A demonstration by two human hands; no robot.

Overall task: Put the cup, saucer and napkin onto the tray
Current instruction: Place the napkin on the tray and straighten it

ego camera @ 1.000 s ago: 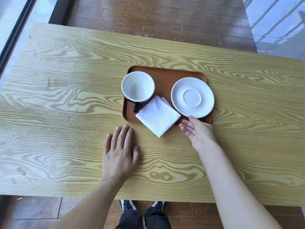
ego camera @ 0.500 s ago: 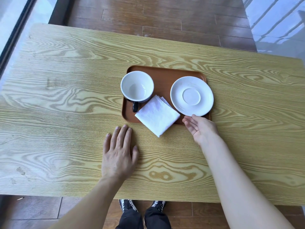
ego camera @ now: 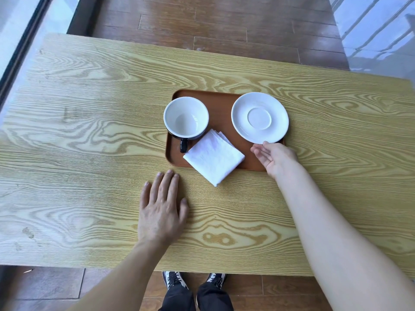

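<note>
A brown tray [ego camera: 221,106] lies in the middle of the wooden table [ego camera: 89,108]. On its left stands an empty cup [ego camera: 186,117], white inside and dark outside, handle toward me. The white saucer [ego camera: 259,117] sits on the tray's right side, its rim overhanging the tray edge. A folded white napkin [ego camera: 213,157] lies across the tray's near edge, one corner hanging onto the table. My right hand [ego camera: 275,157] is palm up at the saucer's near rim, fingertips touching or under it; whether it grips is unclear. My left hand [ego camera: 161,209] rests flat on the table, fingers spread, just short of the tray.
The table's near edge runs just above my shoes [ego camera: 193,280]. Wooden floor [ego camera: 224,25] lies beyond the far edge. A dark window frame [ego camera: 20,52] runs along the left, and a bright glass panel [ego camera: 377,32] stands at the far right.
My right hand has moved forward and right from the napkin's side to the saucer's near rim. The saucer has shifted slightly away from me. My left hand has stayed put.
</note>
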